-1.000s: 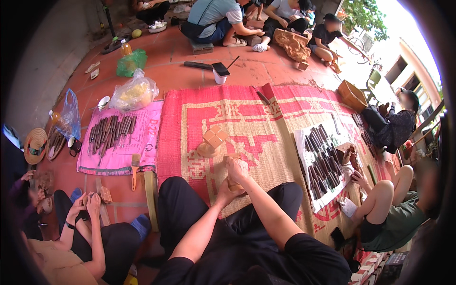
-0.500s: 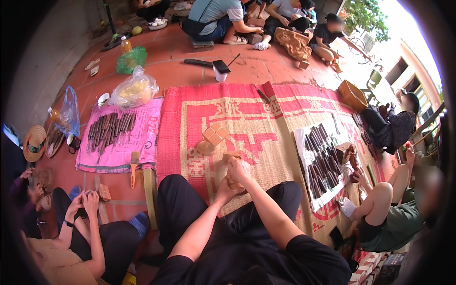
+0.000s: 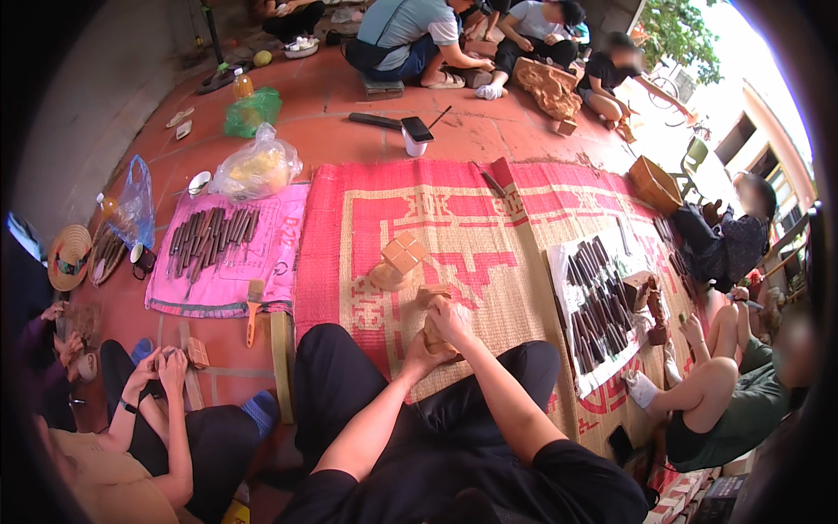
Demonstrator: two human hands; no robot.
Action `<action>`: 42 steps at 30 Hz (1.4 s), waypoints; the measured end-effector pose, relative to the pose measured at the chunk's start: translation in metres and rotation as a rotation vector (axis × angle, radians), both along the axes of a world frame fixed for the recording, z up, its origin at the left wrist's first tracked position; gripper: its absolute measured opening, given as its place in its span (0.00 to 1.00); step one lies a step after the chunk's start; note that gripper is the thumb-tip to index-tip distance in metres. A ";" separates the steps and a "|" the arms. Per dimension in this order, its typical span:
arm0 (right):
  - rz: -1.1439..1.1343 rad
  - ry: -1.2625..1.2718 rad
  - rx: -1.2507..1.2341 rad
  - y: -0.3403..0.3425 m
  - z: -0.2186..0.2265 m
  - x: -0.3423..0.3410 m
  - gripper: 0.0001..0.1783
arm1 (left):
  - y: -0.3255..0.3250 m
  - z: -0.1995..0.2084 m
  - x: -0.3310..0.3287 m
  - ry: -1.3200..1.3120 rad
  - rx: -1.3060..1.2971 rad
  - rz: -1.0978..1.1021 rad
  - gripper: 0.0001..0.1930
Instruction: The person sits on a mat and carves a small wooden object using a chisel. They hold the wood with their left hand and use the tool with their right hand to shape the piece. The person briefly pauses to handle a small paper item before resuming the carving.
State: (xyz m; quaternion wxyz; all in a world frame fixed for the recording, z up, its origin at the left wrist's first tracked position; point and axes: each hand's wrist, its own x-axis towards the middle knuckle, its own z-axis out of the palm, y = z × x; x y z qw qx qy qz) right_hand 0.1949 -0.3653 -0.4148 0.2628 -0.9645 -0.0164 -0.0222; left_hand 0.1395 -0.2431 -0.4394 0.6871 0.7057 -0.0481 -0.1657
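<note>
Wooden piece (image 3: 433, 297) juts beyond the right hand (image 3: 449, 320) (fingers closed against it), near end gripped in the left hand (image 3: 425, 357)

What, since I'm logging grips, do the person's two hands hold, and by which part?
A light-brown wooden piece: the left hand cups its near end, the right hand grips it toward the far end.

Tan wooden piece (image 3: 434, 293) btwn your L hand (image 3: 423, 358) & R hand (image 3: 449, 320). Just past it, on red-and-tan woven mat (image 3: 323, 253): square brown grooved block (image 3: 404, 252). L of mat: pink plastic sack (image 3: 281, 205) w/ slim dark tools (image 3: 209, 240) on it. To your R, on mat: white sheet (image 3: 592, 382) w/ dark rod-shaped tools (image 3: 602, 301). Beyond mat: white cup (image 3: 415, 148), flat black phone (image 3: 417, 129) atop.
</note>
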 end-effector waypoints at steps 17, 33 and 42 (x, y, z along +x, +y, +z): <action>0.016 0.055 0.101 -0.002 0.015 -0.034 0.09 | 0.004 0.013 0.003 0.037 -0.027 -0.098 0.36; -0.021 0.052 0.105 -0.010 0.008 -0.038 0.11 | 0.008 0.038 0.002 0.092 -0.046 -0.137 0.42; -0.112 -0.052 0.226 -0.023 -0.013 -0.009 0.11 | -0.002 -0.008 0.002 0.011 -0.024 -0.029 0.42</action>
